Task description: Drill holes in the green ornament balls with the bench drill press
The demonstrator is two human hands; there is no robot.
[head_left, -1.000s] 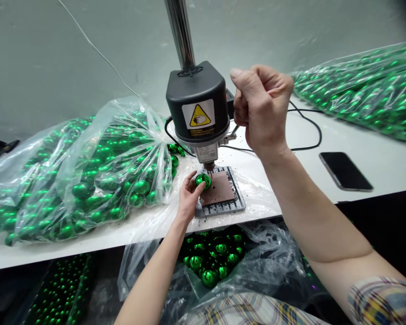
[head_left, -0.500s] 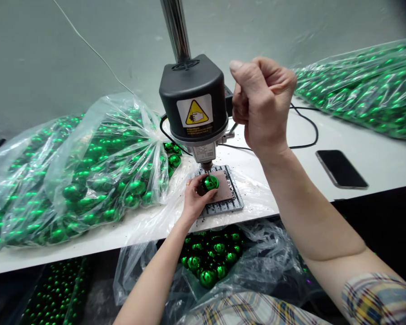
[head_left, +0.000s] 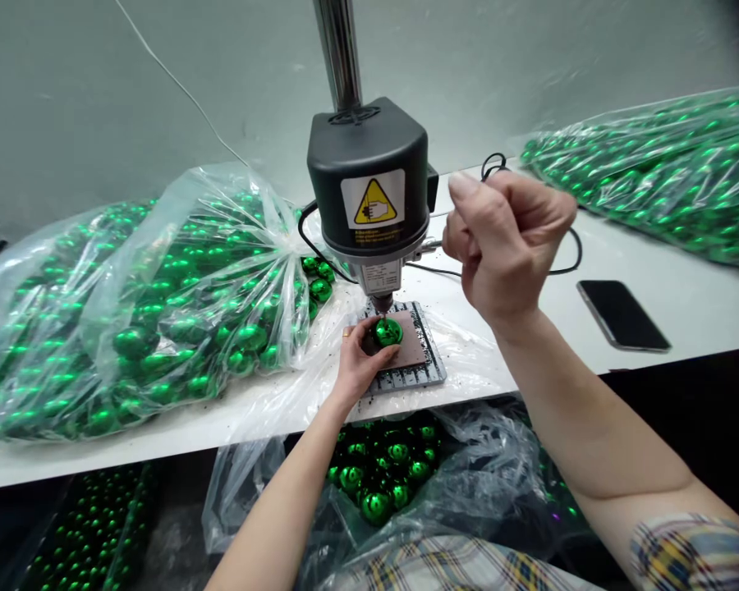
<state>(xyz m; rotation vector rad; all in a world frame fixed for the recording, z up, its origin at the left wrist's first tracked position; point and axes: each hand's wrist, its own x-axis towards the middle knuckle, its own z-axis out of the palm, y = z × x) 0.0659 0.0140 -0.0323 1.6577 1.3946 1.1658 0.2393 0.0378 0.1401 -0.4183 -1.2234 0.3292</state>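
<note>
The right hand (head_left: 508, 244) hides the end of a lever (head_left: 432, 245) right of centre; the top edge crops a pole (head_left: 339, 53), the right edge a bag (head_left: 665, 168); a central label (head_left: 383, 277) is illegible.

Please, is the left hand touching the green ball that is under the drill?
Touching. The head view shows the left hand with its thumb against the near edge of the green ball and its fingers around the left side.

Shiny green ball (head_left: 389, 332), on pinkish board (head_left: 414, 341), beneath drill (head_left: 369, 185)
</note>
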